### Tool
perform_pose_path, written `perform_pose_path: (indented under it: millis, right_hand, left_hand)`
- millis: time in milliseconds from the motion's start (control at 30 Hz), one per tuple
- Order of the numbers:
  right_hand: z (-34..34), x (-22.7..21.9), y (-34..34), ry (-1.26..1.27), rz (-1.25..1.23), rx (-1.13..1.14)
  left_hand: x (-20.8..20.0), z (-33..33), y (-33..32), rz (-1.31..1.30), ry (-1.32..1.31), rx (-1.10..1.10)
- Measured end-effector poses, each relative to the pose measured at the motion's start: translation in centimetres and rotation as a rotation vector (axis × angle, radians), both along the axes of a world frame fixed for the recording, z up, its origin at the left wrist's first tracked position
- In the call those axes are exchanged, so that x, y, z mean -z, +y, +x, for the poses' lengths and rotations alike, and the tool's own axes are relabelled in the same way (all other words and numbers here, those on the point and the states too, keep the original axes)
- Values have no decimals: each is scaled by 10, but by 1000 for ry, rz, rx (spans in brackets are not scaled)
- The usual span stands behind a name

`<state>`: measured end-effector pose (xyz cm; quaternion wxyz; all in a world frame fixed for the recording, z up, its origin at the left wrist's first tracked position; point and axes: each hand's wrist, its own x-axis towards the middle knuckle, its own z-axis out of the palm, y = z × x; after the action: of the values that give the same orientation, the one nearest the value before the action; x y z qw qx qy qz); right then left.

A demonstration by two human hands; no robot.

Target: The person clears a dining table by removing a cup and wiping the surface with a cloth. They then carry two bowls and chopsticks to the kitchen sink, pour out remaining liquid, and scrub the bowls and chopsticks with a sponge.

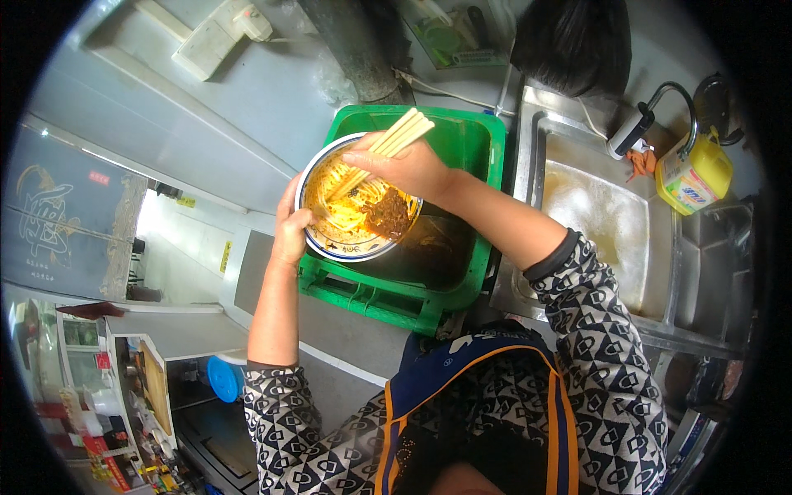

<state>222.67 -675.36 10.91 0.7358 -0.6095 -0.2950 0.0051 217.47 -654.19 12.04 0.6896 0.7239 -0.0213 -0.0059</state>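
My left hand (pixel 290 224) grips the left rim of a white bowl (pixel 340 249) with a blue edge. In the bowl are yellow noodles (pixel 351 216) and a heap of dark brown minced topping (pixel 389 216), in reddish sauce. Closed round a bundle of pale chopsticks (pixel 404 132), my right hand (pixel 408 169) is over the bowl's upper right side. The chopsticks' lower ends reach into the noodles. Beneath the bowl stands a green bin (pixel 491 148) with its top uncovered and dark contents partly visible.
Right of the bin is a steel sink (pixel 536 198) with foamy water. A yellow bottle (pixel 697 173) stands by the curved tap (pixel 681 95). A black bag (pixel 569 41) hangs behind the sink. At left are a dark board (pixel 66 219) and a blue round lid (pixel 224 378).
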Motion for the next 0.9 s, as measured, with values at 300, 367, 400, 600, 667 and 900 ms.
perform_pose_path:
  millis: [300,367,400,600,667,900]
  right_hand:
    - [-3,-19,-7,-9,-15,-35]
    - [-5,-22,5,129,98,-40]
    - [-8,-20,13,130,172,-16]
    - [-29,4,33,352,328,55]
    - [-28,9,29,252,176,108]
    - [-28,9,32,275,297,146]
  left_hand:
    - [0,2,10,2,-31,-10]
    - [5,1,15,-90,8,-33]
    - [7,-1,16,-134,23,-70]
    - [16,-5,23,-313,-5,-49]
    - [15,-5,25,-261,28,-102]
    - [14,-8,22,-184,78,-201]
